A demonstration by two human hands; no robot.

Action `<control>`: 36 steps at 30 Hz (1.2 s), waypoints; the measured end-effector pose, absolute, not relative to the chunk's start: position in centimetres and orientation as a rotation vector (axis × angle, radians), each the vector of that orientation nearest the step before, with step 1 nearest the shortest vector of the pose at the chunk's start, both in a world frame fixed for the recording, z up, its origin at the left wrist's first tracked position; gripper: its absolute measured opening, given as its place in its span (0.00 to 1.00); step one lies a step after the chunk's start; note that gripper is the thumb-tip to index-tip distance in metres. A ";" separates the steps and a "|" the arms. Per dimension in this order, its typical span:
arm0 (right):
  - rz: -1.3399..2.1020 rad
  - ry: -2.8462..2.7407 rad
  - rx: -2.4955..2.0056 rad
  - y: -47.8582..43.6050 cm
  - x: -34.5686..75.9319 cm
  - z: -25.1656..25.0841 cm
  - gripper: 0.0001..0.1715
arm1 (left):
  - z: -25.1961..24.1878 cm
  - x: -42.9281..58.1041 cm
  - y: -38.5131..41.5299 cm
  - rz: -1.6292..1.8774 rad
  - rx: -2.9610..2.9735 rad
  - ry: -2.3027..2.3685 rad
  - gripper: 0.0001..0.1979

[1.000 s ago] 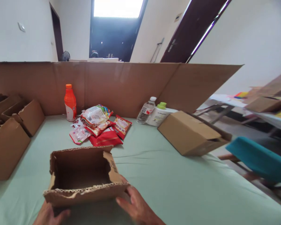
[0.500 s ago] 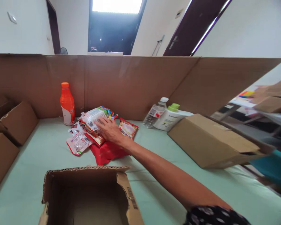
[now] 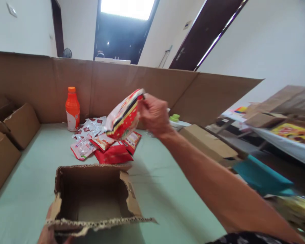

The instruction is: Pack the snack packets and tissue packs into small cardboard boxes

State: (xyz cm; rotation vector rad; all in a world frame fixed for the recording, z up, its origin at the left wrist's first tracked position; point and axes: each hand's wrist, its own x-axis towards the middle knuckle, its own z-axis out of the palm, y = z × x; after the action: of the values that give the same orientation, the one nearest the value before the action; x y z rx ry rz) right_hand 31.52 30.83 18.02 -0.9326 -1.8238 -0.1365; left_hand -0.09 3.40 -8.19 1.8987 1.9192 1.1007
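- We see the right hand (image 3: pixel 154 113) raised over the table (image 3: pixel 165 200), its grip closed on one end of a red-and-white packet (image 3: pixel 125 113)
- We find this packet tilted in mid-air, its free end lower and toward the left; in our view that end overlaps the heap of packaging behind it
- We see the left hand (image 3: pixel 46 230) at the near left corner of an open box (image 3: pixel 91 176), partly hidden by the cardboard; we cannot tell how far its grip is closed
- We observe the open box in the foreground, its mouth upward and its rim torn and uneven
- Beyond the box we distinguish a large red packet (image 3: pixel 113 155), a smaller red packet (image 3: pixel 132 140) just beside it on the right, a pink-and-white pouch (image 3: pixel 81 149) on the left and white sachets (image 3: pixel 93 126) farther back
- Left of the sachets we note an upright orange bottle (image 3: pixel 72 113), near the cardboard panel (image 3: pixel 66 76)
- Behind the right wrist we make out a green cap (image 3: pixel 174 117) and, nearer to us, a closed carton (image 3: pixel 208 140)
- At the left edge we see further boxes (image 3: pixel 22 127)
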 end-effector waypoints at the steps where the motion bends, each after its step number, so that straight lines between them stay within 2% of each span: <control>1: -0.059 -1.760 -0.850 29.1 31.8 19.2 0.18 | -7.9 0.0 2.8 1.131 1.896 1.900 0.29; 5: 0.297 -1.608 -0.696 23.0 31.2 21.7 0.18 | -4.5 -0.3 2.0 1.321 1.877 1.801 0.44; 9: 0.607 -1.605 -0.657 19.7 29.1 20.8 0.17 | 2.4 -0.4 1.6 1.615 2.085 1.576 0.45; 11: 0.636 -1.633 -0.670 18.6 28.3 20.0 0.16 | 5.5 -0.3 1.7 1.604 2.367 1.472 0.41; 15: 0.460 -1.864 -0.754 15.7 27.8 19.7 0.19 | 8.3 0.0 3.2 1.321 2.831 1.348 0.26; 19: 0.005 -2.296 -0.825 11.8 27.5 21.4 0.16 | 8.7 0.6 4.5 1.363 2.934 1.324 0.13; 22: -0.349 -2.580 -1.042 10.3 26.3 22.8 0.10 | 8.7 1.0 4.6 1.398 2.945 1.321 0.09; 25: -0.518 -2.711 -1.257 10.4 25.0 23.8 0.11 | 8.7 1.2 4.1 1.415 2.925 1.361 0.10; 28: -0.566 -2.776 -1.289 10.6 23.7 24.4 0.15 | 8.6 1.4 3.7 1.416 2.914 1.408 0.10; 31: -0.533 -2.884 -1.208 10.5 22.1 24.0 0.14 | 8.6 1.6 3.6 1.410 2.912 1.443 0.09; 36: -0.126 -3.176 -0.844 12.0 20.3 20.0 0.13 | 8.6 1.6 3.4 1.398 2.881 1.486 0.08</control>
State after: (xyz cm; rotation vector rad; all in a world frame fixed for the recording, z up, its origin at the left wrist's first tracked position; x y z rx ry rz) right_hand 20.26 12.03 19.97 -0.8443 -3.1762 -0.1261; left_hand 1.62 3.41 8.63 2.8814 1.4863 1.3982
